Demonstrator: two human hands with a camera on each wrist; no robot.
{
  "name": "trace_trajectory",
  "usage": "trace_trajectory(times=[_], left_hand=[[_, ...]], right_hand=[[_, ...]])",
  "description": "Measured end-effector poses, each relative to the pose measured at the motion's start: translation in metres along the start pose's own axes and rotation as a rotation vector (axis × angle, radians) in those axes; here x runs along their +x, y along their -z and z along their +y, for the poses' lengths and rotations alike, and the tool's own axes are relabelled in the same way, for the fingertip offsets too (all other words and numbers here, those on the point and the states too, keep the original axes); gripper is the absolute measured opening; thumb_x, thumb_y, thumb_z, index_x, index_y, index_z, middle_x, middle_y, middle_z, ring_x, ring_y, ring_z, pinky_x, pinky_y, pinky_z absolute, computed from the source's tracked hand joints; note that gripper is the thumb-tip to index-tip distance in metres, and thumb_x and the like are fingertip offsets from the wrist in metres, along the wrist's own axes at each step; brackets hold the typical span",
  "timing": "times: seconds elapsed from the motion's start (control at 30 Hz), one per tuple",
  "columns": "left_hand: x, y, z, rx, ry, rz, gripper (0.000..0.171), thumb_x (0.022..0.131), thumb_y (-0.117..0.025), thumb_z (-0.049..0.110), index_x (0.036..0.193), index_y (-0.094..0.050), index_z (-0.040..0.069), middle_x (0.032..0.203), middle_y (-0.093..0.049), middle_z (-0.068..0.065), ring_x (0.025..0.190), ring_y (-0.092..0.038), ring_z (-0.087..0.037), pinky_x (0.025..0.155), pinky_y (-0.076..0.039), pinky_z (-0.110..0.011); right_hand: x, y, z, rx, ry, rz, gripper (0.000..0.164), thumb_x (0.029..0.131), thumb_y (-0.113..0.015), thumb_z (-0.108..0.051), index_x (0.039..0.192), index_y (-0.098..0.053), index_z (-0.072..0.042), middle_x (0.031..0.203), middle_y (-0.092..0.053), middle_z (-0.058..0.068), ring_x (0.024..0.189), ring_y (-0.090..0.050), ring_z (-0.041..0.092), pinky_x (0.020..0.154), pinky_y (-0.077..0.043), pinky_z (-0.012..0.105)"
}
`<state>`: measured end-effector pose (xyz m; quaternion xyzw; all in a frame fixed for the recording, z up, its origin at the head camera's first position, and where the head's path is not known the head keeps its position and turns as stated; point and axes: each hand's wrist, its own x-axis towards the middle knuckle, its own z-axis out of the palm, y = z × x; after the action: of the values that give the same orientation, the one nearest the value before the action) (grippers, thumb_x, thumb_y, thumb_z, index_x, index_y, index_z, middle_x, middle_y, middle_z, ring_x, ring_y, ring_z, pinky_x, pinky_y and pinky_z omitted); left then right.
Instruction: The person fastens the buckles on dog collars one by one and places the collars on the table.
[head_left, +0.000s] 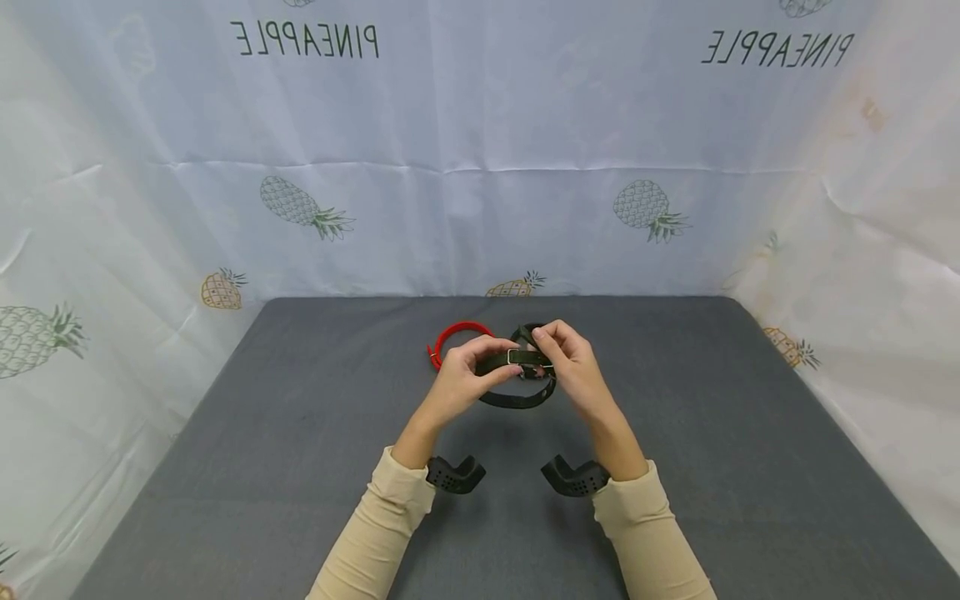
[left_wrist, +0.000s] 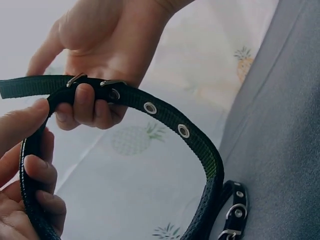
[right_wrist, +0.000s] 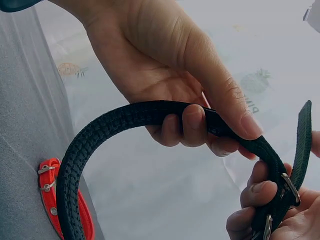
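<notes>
Both hands hold a dark collar (head_left: pixel 517 402) raised above the table, bent into a loop. The left hand (head_left: pixel 459 379) grips the band between thumb and fingers on one side. Opposite it, the right hand (head_left: pixel 579 371) pinches the collar beside its metal buckle (right_wrist: pixel 290 189). The strap's free end (left_wrist: pixel 25 86) sticks out past the buckle. Metal-rimmed holes (left_wrist: pixel 150 107) run along the band. Part of the buckle area is hidden by fingers.
A red collar (head_left: pixel 467 325) lies on the grey table (head_left: pixel 337 467), behind the left hand. Close by, a second dark collar (left_wrist: pixel 236 214) with metal fittings rests on it, partly hidden by the hands. A pineapple-print curtain (head_left: pixel 465 100) hangs behind.
</notes>
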<state>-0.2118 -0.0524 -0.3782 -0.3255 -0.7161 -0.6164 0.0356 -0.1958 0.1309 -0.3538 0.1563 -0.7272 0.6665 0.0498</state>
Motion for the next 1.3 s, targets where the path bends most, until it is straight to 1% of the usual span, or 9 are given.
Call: trace_trajectory(times=[0.13,0.33,0.5,0.63,0.7,0.83,1.0,1.13,1.3], left_hand=[[0.0,-0.001,0.0,0.02,-0.036,0.019,0.029,0.088,-0.069,0.005,0.116,-0.065,-0.002,0.103,-0.065,-0.021,0.077,-0.057,0.0,0.069,-0.049,-0.017],[0.001,-0.003,0.0,0.037,-0.094,0.063,0.031,0.084,-0.072,0.006,0.114,-0.068,-0.002,0.099,-0.066,-0.021,0.084,-0.057,0.0,0.072,-0.05,-0.018],[0.001,-0.002,0.0,0.038,-0.103,0.067,0.031,0.083,-0.073,0.004,0.112,-0.069,-0.004,0.096,-0.066,-0.022,0.084,-0.056,0.0,0.072,-0.05,-0.018],[0.001,0.0,0.0,0.046,-0.097,0.061,0.031,0.081,-0.073,0.002,0.111,-0.069,-0.006,0.096,-0.066,-0.023,0.085,-0.055,0.001,0.073,-0.05,-0.019],[0.001,0.001,0.0,0.052,-0.101,0.059,0.031,0.081,-0.073,0.001,0.11,-0.069,-0.006,0.096,-0.066,-0.023,0.086,-0.056,0.001,0.073,-0.051,-0.019],[0.001,0.004,0.0,0.054,-0.108,0.049,0.031,0.082,-0.073,0.004,0.11,-0.069,-0.007,0.097,-0.066,-0.023,0.087,-0.057,0.0,0.074,-0.053,-0.02],[0.0,0.006,0.0,0.058,-0.116,0.039,0.031,0.083,-0.073,0.007,0.111,-0.069,-0.006,0.097,-0.066,-0.023,0.088,-0.057,-0.003,0.075,-0.053,-0.021],[0.0,0.006,-0.001,0.061,-0.119,0.035,0.033,0.084,-0.073,0.012,0.111,-0.07,-0.005,0.097,-0.067,-0.022,0.089,-0.056,-0.003,0.077,-0.052,-0.022],[0.001,0.006,-0.001,0.053,-0.114,0.032,0.044,0.083,-0.072,0.029,0.111,-0.07,-0.004,0.096,-0.067,-0.021,0.09,-0.056,-0.002,0.077,-0.052,-0.021]], right_hand=[[0.0,0.0,0.0,-0.009,0.008,-0.011,0.022,0.103,-0.045,-0.016,0.092,-0.05,0.003,0.075,-0.055,-0.01,0.067,-0.052,0.01,0.064,-0.048,0.023],[-0.001,-0.001,-0.001,0.014,0.017,-0.032,0.023,0.103,-0.045,-0.016,0.085,-0.047,-0.002,0.073,-0.049,-0.008,0.067,-0.05,0.011,0.065,-0.046,0.024],[-0.002,-0.001,0.001,0.038,0.044,-0.054,0.028,0.101,-0.05,-0.03,0.08,-0.049,-0.011,0.073,-0.045,-0.007,0.068,-0.047,0.008,0.065,-0.046,0.024],[-0.002,0.001,0.005,0.068,0.082,-0.096,0.029,0.099,-0.054,-0.038,0.08,-0.052,-0.016,0.076,-0.049,-0.009,0.07,-0.049,0.008,0.065,-0.047,0.023],[-0.002,0.002,0.006,0.079,0.087,-0.119,0.027,0.099,-0.054,-0.036,0.079,-0.054,-0.017,0.078,-0.051,-0.009,0.071,-0.051,0.011,0.066,-0.047,0.023],[0.0,0.004,0.004,0.088,0.077,-0.164,0.025,0.1,-0.052,-0.024,0.077,-0.053,-0.016,0.082,-0.054,-0.009,0.071,-0.053,0.015,0.068,-0.049,0.023],[0.0,0.008,0.004,0.104,0.089,-0.202,0.026,0.1,-0.048,-0.009,0.075,-0.053,-0.015,0.084,-0.057,-0.01,0.072,-0.056,0.009,0.07,-0.051,0.023],[-0.001,0.009,0.005,0.112,0.112,-0.219,0.026,0.1,-0.05,-0.01,0.075,-0.054,-0.017,0.085,-0.059,-0.01,0.074,-0.058,0.007,0.072,-0.053,0.023],[-0.001,0.009,0.005,0.121,0.127,-0.233,0.025,0.098,-0.054,-0.01,0.075,-0.054,-0.017,0.087,-0.06,-0.009,0.075,-0.058,0.011,0.074,-0.053,0.026]])
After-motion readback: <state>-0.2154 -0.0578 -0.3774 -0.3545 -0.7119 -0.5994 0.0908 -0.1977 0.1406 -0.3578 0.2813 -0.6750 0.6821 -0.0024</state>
